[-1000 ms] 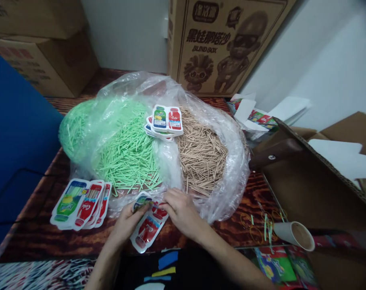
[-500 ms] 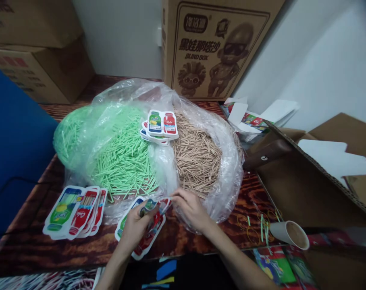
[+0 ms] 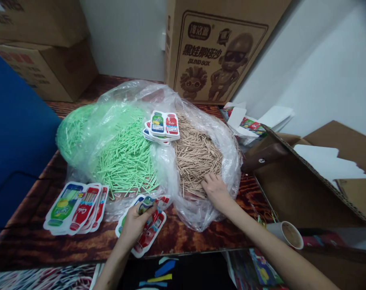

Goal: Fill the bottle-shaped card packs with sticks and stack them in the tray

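- A person's left hand [image 3: 136, 222] grips a bottle-shaped pack [image 3: 147, 204] at the near table [image 3: 65, 245] edge, fingers closed around its lower part; more such packs [image 3: 149, 233] lie flat on the wood beneath it.
- The held pack is tilted up off the table, its long axis running from the hand up and away — top end towards the bags.
- The right hand [image 3: 215, 190] rests on the heap of tan sticks [image 3: 198, 155] inside an open clear bag [image 3: 228, 133], fingers curled down into the pile; whether they pinch any sticks cannot be told.
- The tan sticks lie right of the held pack and slightly beyond it — the right hand is on them, the left well apart from them.
- The sticks lie jumbled with no single direction, though many near the fingers run roughly left to right.
- A heap of green sticks [image 3: 122, 153] fills the bag's left half, nearer the left hand.
- A fan of packs [image 3: 77, 207] lies to the left on the table; another small stack [image 3: 163, 125] sits on top between the two heaps.
- A paper cup [image 3: 287, 234] lies on its side at the right, by the forearm.
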{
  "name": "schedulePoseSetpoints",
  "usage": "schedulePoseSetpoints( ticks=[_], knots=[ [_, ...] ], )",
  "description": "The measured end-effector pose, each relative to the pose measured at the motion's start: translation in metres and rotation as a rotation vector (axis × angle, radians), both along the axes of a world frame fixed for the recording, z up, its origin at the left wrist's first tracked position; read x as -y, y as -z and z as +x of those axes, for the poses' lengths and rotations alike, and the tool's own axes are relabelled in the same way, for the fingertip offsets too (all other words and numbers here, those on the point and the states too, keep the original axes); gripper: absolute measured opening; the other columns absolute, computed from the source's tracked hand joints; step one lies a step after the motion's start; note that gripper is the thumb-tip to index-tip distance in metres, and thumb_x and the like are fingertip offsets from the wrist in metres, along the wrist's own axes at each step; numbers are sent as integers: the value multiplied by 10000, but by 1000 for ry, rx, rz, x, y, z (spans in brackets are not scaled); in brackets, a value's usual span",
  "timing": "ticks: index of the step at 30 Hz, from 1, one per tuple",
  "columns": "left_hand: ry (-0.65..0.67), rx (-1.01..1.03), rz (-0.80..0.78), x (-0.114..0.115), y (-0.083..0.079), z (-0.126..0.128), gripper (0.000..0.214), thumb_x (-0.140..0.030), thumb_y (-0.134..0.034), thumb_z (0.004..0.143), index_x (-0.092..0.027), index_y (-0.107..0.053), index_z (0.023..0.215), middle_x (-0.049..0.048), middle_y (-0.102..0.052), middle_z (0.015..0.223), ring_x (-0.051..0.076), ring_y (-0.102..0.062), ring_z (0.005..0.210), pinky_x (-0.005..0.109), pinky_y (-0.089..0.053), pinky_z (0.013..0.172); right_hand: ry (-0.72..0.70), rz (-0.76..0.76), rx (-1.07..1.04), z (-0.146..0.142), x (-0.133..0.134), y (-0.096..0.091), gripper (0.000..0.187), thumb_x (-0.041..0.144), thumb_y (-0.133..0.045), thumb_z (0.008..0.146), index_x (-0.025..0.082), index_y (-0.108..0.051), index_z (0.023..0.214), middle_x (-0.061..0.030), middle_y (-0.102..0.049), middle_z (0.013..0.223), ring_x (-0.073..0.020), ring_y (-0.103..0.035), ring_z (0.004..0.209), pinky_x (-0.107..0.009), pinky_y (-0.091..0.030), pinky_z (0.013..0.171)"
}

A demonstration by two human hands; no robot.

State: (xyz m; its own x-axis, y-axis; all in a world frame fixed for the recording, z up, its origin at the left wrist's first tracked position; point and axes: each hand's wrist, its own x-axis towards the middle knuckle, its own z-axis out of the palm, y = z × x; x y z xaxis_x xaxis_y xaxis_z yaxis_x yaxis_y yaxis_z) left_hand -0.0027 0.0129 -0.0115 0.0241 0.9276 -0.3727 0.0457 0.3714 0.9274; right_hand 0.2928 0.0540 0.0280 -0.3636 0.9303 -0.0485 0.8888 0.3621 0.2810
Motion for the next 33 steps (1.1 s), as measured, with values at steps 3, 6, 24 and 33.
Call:
schedulePoseSetpoints(
  ticks=[3, 6, 24, 33],
  knots=[
    [-10, 105, -39, 1, 4, -1, 268, -396, -752, 649, -147, -673, 710, -11, -650, 637, 137, -559, 580, 235, -452, 590, -77, 41, 3, 2, -1, 5, 190, 91, -478, 855, 137, -663, 846, -141, -599, 923, -278, -465, 904, -403, -332, 810],
    [-73, 186, -79, 1, 5, -1, 280, -383, -773, 616, -148, -676, 734, -8, -662, 642, 145, -577, 583, 246, -466, 595, -127, 60, -18, 4, -3, 11, 197, 76, -471, 850, 136, -658, 864, -131, -604, 912, -270, -473, 898, -413, -313, 869],
    [-100, 177, -130, 3, -16, 6, 307, -397, -780, 594, -140, -658, 709, -5, -660, 606, 160, -591, 548, 252, -463, 550, 562, -526, -1635, 2, -39, 4, 199, 378, -581, 770, 218, -464, 785, 3, -675, 630, -178, -646, 552, -309, -504, 565],
    [-114, 159, -159, 6, -12, 6, 319, -394, -785, 588, -140, -676, 746, 7, -688, 655, 174, -615, 595, 267, -485, 602, 635, -576, -1683, 10, -38, 10, 182, 319, -642, 708, 214, -514, 782, 14, -700, 622, -182, -672, 554, -268, -499, 477]
  ],
)
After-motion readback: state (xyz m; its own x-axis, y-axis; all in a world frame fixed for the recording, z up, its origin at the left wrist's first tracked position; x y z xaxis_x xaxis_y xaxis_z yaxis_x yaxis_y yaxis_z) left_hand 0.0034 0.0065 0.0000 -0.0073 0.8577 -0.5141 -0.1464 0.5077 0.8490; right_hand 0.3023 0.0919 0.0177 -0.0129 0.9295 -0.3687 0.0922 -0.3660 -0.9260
